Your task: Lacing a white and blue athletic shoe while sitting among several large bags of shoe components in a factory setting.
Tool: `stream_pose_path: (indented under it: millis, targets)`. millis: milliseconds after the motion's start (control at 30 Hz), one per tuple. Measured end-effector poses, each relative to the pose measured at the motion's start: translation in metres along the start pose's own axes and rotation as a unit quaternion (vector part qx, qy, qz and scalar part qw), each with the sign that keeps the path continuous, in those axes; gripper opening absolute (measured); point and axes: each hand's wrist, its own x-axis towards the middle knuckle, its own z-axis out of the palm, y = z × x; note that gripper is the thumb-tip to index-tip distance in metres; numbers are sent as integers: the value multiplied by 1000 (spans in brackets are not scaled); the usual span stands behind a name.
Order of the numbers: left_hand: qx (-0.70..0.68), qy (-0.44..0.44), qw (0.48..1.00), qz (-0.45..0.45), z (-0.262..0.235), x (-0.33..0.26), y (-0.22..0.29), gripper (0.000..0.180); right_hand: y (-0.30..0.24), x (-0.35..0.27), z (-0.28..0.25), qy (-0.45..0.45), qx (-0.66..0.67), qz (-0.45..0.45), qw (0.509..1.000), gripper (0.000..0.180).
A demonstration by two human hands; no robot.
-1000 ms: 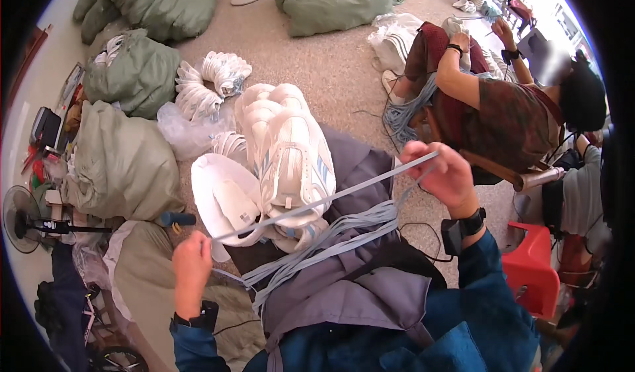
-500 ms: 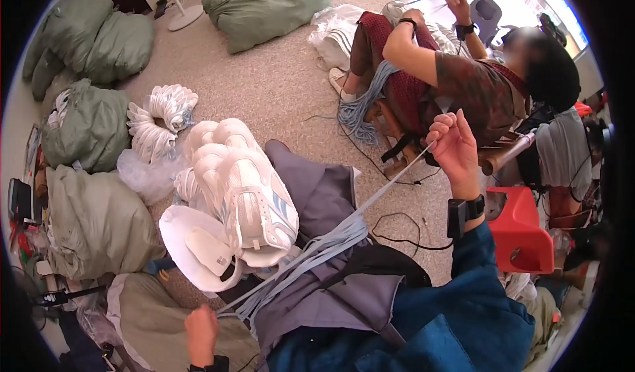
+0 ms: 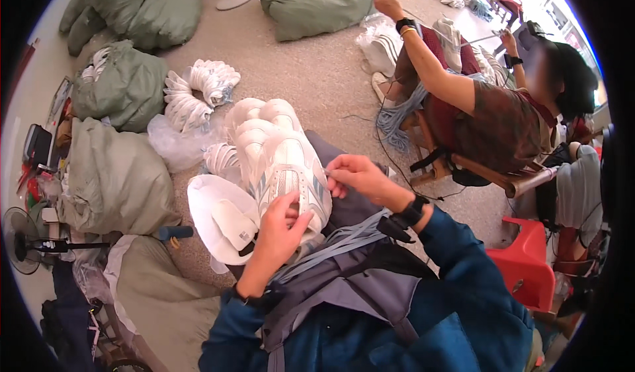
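The speckled floor (image 3: 311, 74) carries green sacks (image 3: 116, 84), a looped white shoe-upper bundle (image 3: 198, 91) and a red stool (image 3: 529, 266).

Head-worn fisheye, close, facing down

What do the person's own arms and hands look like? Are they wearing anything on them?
Both arms are in dark blue long sleeves. The left hand is bare, with no glove, and a dark band sits at its wrist. The right hand is bare too, with a black watch strapped on its wrist.
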Motion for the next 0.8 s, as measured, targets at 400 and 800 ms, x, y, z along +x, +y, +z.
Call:
stream_pose_path:
  millis: [400,800]
  targets:
    - [-102,14,993,-51,30,26,-24,40,16,26,15,17,-140,-113,984,14]
    - [-130,-4,988,-79,32,22,-21,49,-22,34,29,-36,-618,-315,720,7]
